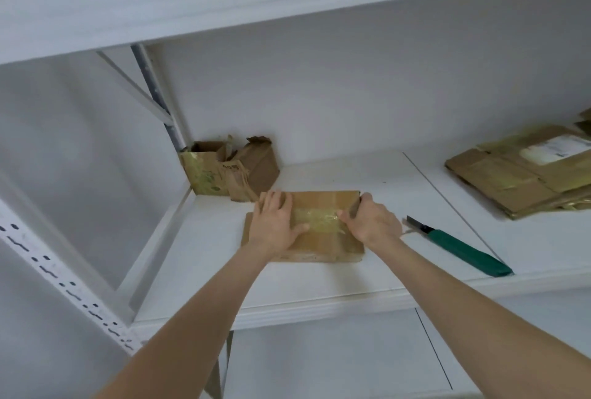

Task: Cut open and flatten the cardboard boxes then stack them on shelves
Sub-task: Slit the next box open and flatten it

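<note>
At frame centre, a flattened brown taped cardboard box (323, 207) lies on the white metal shelf (319, 290). The left hand (275, 222) presses it with fingers straight and spread, likely to keep it flat. The right hand (371, 222) curls its fingers round the right edge.

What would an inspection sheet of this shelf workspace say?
Surface: white shelf board.
Job's things: taped flattened box lies flat; green-handled knife lies right of it, untouched; stack of flattened boxes far right; two unflattened small boxes in the back left corner.
Clutter: nothing seen.
Grippers: left hand presses flat on the box; right hand grips its right edge.
Cables: nothing seen.
Surroundings: white wall, slotted upright left, shelf beam above.
</note>
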Tool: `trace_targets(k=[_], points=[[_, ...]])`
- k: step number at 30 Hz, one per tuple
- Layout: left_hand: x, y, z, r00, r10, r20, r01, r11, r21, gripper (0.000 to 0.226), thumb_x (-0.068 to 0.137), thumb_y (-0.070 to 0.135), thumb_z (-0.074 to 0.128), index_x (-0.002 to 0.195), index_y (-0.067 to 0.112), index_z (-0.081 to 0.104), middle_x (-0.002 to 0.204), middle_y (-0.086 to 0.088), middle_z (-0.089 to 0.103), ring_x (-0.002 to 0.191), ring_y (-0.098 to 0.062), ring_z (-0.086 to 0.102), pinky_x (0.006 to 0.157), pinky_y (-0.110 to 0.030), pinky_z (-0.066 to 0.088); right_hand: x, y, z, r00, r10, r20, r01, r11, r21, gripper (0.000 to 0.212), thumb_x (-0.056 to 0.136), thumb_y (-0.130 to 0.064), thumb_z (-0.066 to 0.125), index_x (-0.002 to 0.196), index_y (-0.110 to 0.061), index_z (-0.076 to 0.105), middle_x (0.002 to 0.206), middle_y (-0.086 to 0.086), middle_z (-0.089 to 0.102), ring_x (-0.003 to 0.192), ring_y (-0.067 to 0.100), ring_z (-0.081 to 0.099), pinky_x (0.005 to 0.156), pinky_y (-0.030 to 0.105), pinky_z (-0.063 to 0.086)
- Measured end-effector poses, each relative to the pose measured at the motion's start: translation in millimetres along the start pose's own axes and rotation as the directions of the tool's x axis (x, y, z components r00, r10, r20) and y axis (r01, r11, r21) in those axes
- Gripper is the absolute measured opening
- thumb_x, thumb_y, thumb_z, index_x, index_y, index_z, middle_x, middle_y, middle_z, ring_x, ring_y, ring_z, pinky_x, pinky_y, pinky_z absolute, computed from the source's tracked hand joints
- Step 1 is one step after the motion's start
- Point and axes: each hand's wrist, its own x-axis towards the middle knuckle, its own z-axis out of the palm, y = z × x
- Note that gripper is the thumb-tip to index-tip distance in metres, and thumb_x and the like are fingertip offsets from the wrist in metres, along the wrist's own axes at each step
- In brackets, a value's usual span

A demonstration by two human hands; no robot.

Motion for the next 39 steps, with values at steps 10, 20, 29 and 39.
trace_targets(k=[10,20,29,39], points=[[33,18,19,0.978,0.138,0.155,-0.172,0.957,0.233,0.135,0.059,0.083,0.063,0.152,0.028,-0.018,0.160,-0.006,-0.021,0.148,-0.026,-0.019,0.116,-0.060,-0.007,23,1,6,1.000,-0.006,0.017,0.006,1.000,0.019,0.040,0.098,-0.052,0.043,0.122,-0.020,0.049,0.111,0.007,0.063,0.104,0.031,0.060,0.073,0.033,0.041],[68,21,16,0.917,0.009,0.399,-0.072,0.987,0.142,0.123,0.067,0.068,0.071,0.154,0.032,-0.009,0.161,-0.004,-0.008,0.149,-0.025,-0.003,0.113,-0.066,0.010,31,109,-1,0.976,0.215,-0.022,-0.209,0.912,-0.354,0.035,0.095,-0.014,0.044,0.129,-0.013,0.044,0.132,0.010,0.046,0.123,0.029,0.041,0.101,0.041,0.033],[48,26,19,0.933,-0.009,0.359,-0.040,0.991,0.130,0.121,0.069,0.069,0.069,0.154,0.032,-0.009,0.161,-0.004,-0.009,0.149,-0.024,-0.007,0.114,-0.063,0.005,38,89,11,0.998,0.055,-0.034,-0.053,0.997,0.048,0.033,0.100,-0.009,0.035,0.128,-0.003,0.051,0.122,0.018,0.053,0.115,0.035,0.049,0.088,0.036,0.041],[5,-29,11,0.990,-0.108,-0.092,0.093,0.983,-0.155,0.106,0.076,0.074,0.057,0.155,0.018,0.014,0.162,-0.009,0.007,0.150,-0.023,0.004,0.120,-0.046,0.005,42,-10,8,0.985,-0.168,-0.035,0.169,0.909,0.382,0.022,0.102,-0.022,0.044,0.102,-0.006,0.060,0.098,0.012,0.060,0.084,0.027,0.056,0.074,0.033,0.046]])
